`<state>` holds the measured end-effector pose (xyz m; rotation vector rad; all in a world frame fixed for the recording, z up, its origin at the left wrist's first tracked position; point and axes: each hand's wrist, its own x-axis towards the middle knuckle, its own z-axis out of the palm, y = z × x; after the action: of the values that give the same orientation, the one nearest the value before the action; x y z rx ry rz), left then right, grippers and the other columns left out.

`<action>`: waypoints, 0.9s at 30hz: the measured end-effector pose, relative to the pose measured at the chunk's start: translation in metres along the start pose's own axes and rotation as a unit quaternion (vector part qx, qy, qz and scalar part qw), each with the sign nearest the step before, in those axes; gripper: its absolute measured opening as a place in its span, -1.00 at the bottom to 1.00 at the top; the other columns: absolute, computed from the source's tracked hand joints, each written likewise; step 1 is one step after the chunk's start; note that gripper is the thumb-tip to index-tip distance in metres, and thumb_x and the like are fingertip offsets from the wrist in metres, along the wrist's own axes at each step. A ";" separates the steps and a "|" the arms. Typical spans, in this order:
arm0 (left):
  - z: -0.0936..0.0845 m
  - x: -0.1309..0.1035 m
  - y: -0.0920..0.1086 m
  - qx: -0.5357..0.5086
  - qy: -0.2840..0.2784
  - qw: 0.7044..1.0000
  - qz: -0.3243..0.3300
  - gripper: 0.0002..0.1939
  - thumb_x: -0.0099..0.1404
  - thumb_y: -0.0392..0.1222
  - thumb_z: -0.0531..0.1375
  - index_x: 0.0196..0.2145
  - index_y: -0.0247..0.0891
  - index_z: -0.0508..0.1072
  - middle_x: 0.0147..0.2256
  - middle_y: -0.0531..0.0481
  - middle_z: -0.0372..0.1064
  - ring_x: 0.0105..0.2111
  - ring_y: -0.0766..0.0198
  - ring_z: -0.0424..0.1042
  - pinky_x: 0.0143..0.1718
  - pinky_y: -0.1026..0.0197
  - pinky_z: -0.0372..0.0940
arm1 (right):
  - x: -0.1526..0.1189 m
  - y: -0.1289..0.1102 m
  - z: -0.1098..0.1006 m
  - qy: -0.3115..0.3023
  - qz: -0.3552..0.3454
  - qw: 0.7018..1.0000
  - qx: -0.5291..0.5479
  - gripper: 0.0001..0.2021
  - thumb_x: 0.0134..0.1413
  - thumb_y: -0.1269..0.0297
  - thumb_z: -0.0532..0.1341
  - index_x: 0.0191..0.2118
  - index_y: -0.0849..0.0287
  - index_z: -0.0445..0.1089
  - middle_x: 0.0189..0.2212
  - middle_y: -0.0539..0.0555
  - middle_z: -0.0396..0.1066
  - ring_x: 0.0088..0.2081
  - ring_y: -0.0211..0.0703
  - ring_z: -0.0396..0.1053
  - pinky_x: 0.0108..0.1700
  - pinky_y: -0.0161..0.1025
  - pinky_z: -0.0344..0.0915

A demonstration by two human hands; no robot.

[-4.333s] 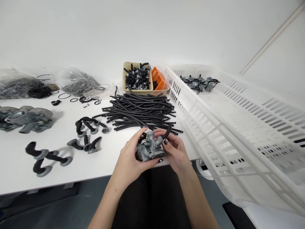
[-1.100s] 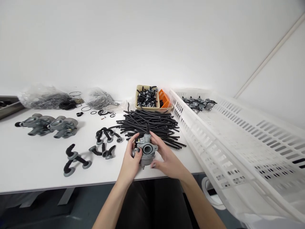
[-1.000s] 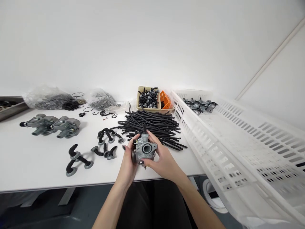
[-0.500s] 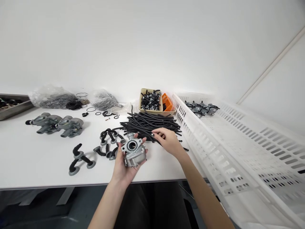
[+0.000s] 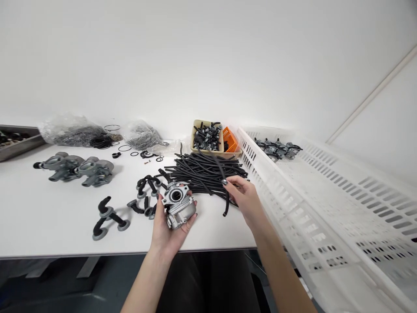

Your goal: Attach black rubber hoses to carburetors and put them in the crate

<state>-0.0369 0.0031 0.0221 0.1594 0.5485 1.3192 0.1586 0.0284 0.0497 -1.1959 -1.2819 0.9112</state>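
My left hand [image 5: 167,232] is wrapped round a silvery metal carburetor [image 5: 180,211], whose round bore faces up toward me. A short black elbow piece shows at the carburetor's top. To the right, my right hand [image 5: 243,195] pinches a thin black hose [image 5: 226,204] between thumb and fingers. One end of that hose hangs below the fingertips, and the rest runs up over a pile of similar black hoses [image 5: 202,171]. Left of the carburetor lie several black elbow pieces with grey caps [image 5: 153,187].
Two more carburetors [image 5: 96,171] sit at the left. Plastic bags of parts [image 5: 73,130], a cream tray [image 5: 194,124] and an orange basket [image 5: 230,138] stand along the wall. A large white perforated crate [image 5: 293,204] takes up the right side.
My right hand has moved right and slightly down and now holds a hose lifted from the pile. The carburetor in my left hand has shifted slightly left and tilted.
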 end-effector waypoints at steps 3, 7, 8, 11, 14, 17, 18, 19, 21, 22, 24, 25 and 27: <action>0.000 0.000 0.000 0.004 0.013 1.000 -0.001 -0.54 0.46 0.08 -0.07 -0.05 -0.28 0.46 -0.23 -0.12 0.58 -0.34 0.05 0.60 -0.50 0.13 0.54 | -0.016 -0.003 -0.014 -0.024 0.038 0.989 0.139 -0.79 0.04 0.14 0.35 -0.30 0.12 0.39 -0.50 -0.06 0.44 -0.57 -0.35 0.24 -0.50 -0.35 0.19; 0.001 -0.001 -0.002 0.024 0.030 0.999 0.017 -0.60 0.46 0.03 -0.03 -0.05 -0.25 0.47 -0.23 -0.11 0.57 -0.33 0.06 0.60 -0.47 0.11 0.54 | -0.035 0.006 -0.018 -0.016 -0.018 0.983 0.181 -0.80 0.09 0.17 0.35 -0.22 0.10 0.39 -0.42 -0.07 0.44 -0.53 -0.33 0.37 -0.46 -0.33 0.30; 0.001 -0.001 -0.004 0.030 0.035 0.999 0.026 -0.62 0.46 0.01 -0.02 -0.04 -0.24 0.47 -0.24 -0.10 0.57 -0.33 0.06 0.60 -0.45 0.09 0.54 | -0.039 0.009 -0.016 -0.006 -0.038 0.981 0.188 -0.81 0.10 0.20 0.35 -0.21 0.08 0.38 -0.40 -0.07 0.44 -0.52 -0.32 0.40 -0.46 -0.32 0.33; 0.002 -0.001 -0.008 0.042 0.049 0.996 0.054 -0.68 0.46 -0.08 -0.01 -0.03 -0.24 0.46 -0.23 -0.09 0.57 -0.34 0.08 0.60 -0.42 0.04 0.55 | -0.050 0.016 -0.006 0.034 -0.094 0.973 0.207 -0.83 0.12 0.29 0.35 -0.21 0.05 0.35 -0.34 -0.06 0.45 -0.47 -0.29 0.46 -0.41 -0.28 0.40; 0.002 -0.001 -0.013 0.056 0.068 0.994 0.065 -0.74 0.44 -0.14 0.05 -0.06 -0.26 0.45 -0.24 -0.09 0.57 -0.35 0.10 0.59 -0.40 0.04 0.55 | -0.059 0.022 0.006 0.068 -0.136 0.963 0.221 -0.87 0.15 0.31 0.32 -0.25 0.04 0.33 -0.33 -0.07 0.44 -0.49 -0.29 0.47 -0.41 -0.27 0.42; 0.001 0.001 -0.017 0.071 0.053 0.993 0.081 -0.73 0.36 -0.12 0.19 -0.02 -0.24 0.44 -0.27 -0.07 0.57 -0.34 0.11 0.59 -0.37 0.06 0.55 | -0.067 0.027 0.015 0.089 -0.147 0.956 0.238 -0.89 0.18 0.30 0.30 -0.26 0.04 0.33 -0.35 -0.06 0.42 -0.52 -0.32 0.44 -0.45 -0.29 0.41; 0.000 0.002 -0.018 0.073 0.043 0.992 0.090 -0.69 0.32 -0.12 0.23 -0.01 -0.22 0.43 -0.27 -0.06 0.57 -0.34 0.11 0.59 -0.36 0.07 0.55 | -0.069 0.029 0.017 0.091 -0.146 0.955 0.243 -0.89 0.18 0.30 0.30 -0.26 0.04 0.33 -0.35 -0.06 0.41 -0.52 -0.32 0.44 -0.46 -0.29 0.41; -0.001 0.003 -0.019 0.074 0.034 0.992 0.096 -0.64 0.28 -0.12 0.28 0.01 -0.21 0.43 -0.27 -0.04 0.58 -0.33 0.12 0.59 -0.34 0.08 0.55 | -0.070 0.031 0.019 0.090 -0.146 0.954 0.247 -0.89 0.19 0.30 0.29 -0.27 0.04 0.32 -0.35 -0.06 0.41 -0.52 -0.32 0.44 -0.46 -0.29 0.41; -0.003 0.004 -0.020 0.074 0.021 0.992 0.104 -0.58 0.22 -0.12 0.34 0.03 -0.20 0.42 -0.27 -0.02 0.58 -0.33 0.16 0.59 -0.31 0.12 0.55 | -0.073 0.034 0.022 0.086 -0.146 0.954 0.248 -0.89 0.19 0.30 0.29 -0.27 0.04 0.32 -0.35 -0.06 0.40 -0.53 -0.32 0.43 -0.47 -0.29 0.41; -0.004 0.005 -0.021 0.074 0.016 0.991 0.107 -0.56 0.20 -0.13 0.35 0.03 -0.19 0.43 -0.26 -0.01 0.58 -0.33 0.18 0.59 -0.30 0.13 0.55 | -0.074 0.035 0.023 0.085 -0.145 0.955 0.246 -0.89 0.20 0.30 0.29 -0.27 0.03 0.32 -0.35 -0.06 0.39 -0.53 -0.32 0.43 -0.47 -0.29 0.41; -0.005 0.006 -0.022 0.076 0.013 0.991 0.113 -0.54 0.18 -0.13 0.37 0.02 -0.18 0.43 -0.25 0.00 0.58 -0.32 0.19 0.59 -0.29 0.15 0.54 | -0.074 0.037 0.025 0.089 -0.143 0.956 0.240 -0.89 0.20 0.29 0.28 -0.27 0.03 0.31 -0.34 -0.06 0.39 -0.53 -0.33 0.42 -0.46 -0.28 0.41; -0.006 0.007 -0.022 0.078 0.014 0.990 0.115 -0.54 0.17 -0.12 0.38 0.02 -0.18 0.43 -0.24 0.00 0.58 -0.31 0.19 0.59 -0.29 0.15 0.54 | -0.074 0.037 0.027 0.090 -0.142 0.957 0.235 -0.90 0.21 0.29 0.28 -0.27 0.03 0.31 -0.34 -0.06 0.38 -0.52 -0.33 0.42 -0.45 -0.28 0.41; -0.006 0.007 -0.023 0.085 0.020 0.989 0.117 -0.51 0.16 -0.10 0.39 0.03 -0.17 0.43 -0.23 0.00 0.58 -0.31 0.18 0.58 -0.30 0.13 0.54 | -0.074 0.038 0.030 0.085 -0.138 0.963 0.216 -0.93 0.22 0.28 0.26 -0.26 0.04 0.34 -0.32 -0.03 0.38 -0.50 -0.31 0.41 -0.42 -0.26 0.40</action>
<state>-0.0191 0.0025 0.0052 0.3465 0.6918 1.5055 0.1255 -0.0325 -0.0056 -0.7149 -1.0126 0.8109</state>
